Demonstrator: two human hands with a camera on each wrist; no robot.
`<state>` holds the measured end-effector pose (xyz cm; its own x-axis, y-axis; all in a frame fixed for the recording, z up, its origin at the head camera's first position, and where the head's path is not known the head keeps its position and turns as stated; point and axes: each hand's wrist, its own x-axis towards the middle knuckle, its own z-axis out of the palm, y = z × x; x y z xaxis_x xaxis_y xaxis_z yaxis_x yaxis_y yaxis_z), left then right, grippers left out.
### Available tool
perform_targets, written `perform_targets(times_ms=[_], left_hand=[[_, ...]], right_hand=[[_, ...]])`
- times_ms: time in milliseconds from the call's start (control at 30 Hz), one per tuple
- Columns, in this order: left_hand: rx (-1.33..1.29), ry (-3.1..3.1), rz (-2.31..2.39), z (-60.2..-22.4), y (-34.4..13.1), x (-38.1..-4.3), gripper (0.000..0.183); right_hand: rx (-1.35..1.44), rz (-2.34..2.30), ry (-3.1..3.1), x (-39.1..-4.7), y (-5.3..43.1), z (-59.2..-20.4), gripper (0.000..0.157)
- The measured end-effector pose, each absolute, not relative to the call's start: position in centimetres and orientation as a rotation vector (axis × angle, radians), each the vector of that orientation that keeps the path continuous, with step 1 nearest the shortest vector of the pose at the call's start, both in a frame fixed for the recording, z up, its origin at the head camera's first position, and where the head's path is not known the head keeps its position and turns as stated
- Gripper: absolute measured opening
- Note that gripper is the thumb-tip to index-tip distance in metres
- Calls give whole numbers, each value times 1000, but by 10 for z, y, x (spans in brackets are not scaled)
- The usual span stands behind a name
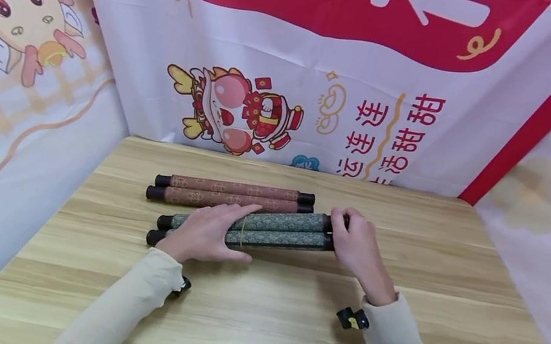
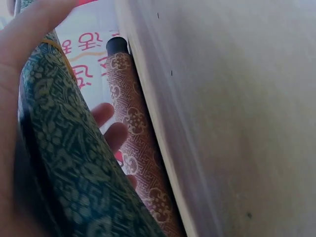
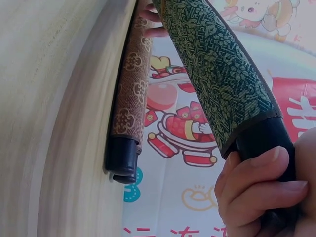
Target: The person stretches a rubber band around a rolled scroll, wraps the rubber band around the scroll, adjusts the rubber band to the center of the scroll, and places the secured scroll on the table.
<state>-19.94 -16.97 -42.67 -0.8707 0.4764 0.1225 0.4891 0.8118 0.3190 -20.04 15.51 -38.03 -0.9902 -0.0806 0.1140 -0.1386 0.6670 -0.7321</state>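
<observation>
A green patterned scroll (image 1: 279,228), rolled into two parallel rolls with black ends, is held at a slant above the table, its right end higher in the head view. A thin yellow band (image 1: 242,232) circles both rolls. My left hand (image 1: 204,232) grips the rolls left of the middle, thumb on the near side and fingers on the far side; its fingertips (image 2: 116,136) show past the green cloth. My right hand (image 1: 358,245) grips the black right ends, fingers curled round them in the right wrist view. Behind lies a brown patterned scroll (image 1: 232,195), also two rolls with black ends.
The wood-grain table (image 1: 281,327) ends at the back against a white and red printed cloth (image 1: 284,57). Printed cloths also hang at the left (image 1: 15,108) and right (image 1: 547,232). Small black wrist cameras (image 1: 353,318) sit at both cuffs.
</observation>
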Motion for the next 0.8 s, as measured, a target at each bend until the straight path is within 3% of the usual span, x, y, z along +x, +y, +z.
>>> perform_targets(times_ms=[267,567,800], left_hand=[[-853,-2935,-697,-425,-180,-201,88],[-846,-2961,-752,-422,-177,-200,86],[-842,-2934,-543,-421,-176,-197,87]], right_hand=[[175,1305,-2834,-202,158,-380,48],[153,1237,-2897,-208,161,-386,50],[148,1243,-3026,-210,168,-392,55]])
